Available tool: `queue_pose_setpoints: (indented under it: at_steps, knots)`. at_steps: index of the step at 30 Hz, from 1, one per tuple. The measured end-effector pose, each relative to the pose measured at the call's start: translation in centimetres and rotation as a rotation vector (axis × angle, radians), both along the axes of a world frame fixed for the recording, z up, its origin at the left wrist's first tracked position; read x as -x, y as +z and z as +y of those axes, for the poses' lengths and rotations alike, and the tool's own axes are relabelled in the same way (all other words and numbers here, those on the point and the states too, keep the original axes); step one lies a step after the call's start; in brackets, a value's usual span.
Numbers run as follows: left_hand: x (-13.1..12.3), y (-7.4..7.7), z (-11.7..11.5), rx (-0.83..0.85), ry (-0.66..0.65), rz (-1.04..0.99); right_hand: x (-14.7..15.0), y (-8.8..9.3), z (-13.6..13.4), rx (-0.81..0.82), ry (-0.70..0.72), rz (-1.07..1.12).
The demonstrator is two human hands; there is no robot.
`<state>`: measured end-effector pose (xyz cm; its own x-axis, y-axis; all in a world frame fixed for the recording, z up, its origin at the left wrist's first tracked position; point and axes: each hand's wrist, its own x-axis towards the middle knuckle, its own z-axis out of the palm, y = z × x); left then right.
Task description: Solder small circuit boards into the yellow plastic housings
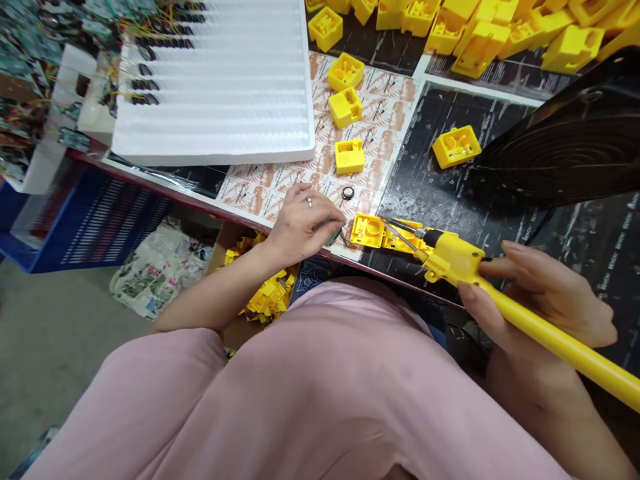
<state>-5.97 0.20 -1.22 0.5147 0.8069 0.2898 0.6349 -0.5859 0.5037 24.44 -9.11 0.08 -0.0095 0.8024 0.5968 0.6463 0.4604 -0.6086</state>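
Clearly, the work of both hands is gathered at the near edge of the table (pixel 415 160). The right hand (pixel 555 288) holds a yellow tool (pixel 530 323), with thumb and fingers closed around its body from two sides. The tool lies slanting, and its thin metal tips (pixel 403 237) point to the left, above two open cases (pixel 369 230), which are yellow and lie side by side at the edge. Whether the tips touch these cases, one cannot tell.

The left hand (pixel 306 223), with a ring on one finger, is just beside the left one of the two. Its fingers are bent and its thumb is near to them; at their ends shows a small green piece (pixel 335 237), mostly hidden, so one cannot tell if it is pinched. Just beyond the fingertips, a small round part (pixel 348 193) lies on the table.

Farther away, a line of yellow boxes (pixel 349 157) goes back beside a white tray (pixel 240 100), which carries rows of black parts (pixel 145 85) with wires. One more box (pixel 457 147) sits near a big black object (pixel 570 147) at the right. Under the table edge, a carton holds yellow pieces (pixel 270 293).
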Motion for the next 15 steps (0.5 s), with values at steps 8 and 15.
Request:
queue_pose_setpoints:
  at_steps: [8,15]
  knots:
    - [-2.0,0.8,0.9,0.055,0.005,0.009,-0.2,-0.2,-1.0,0.056,-0.034,-0.013]
    - [-2.5,1.1,0.7,-0.111,-0.002,0.181,0.8,0.6,-0.7,0.068,0.109,-0.009]
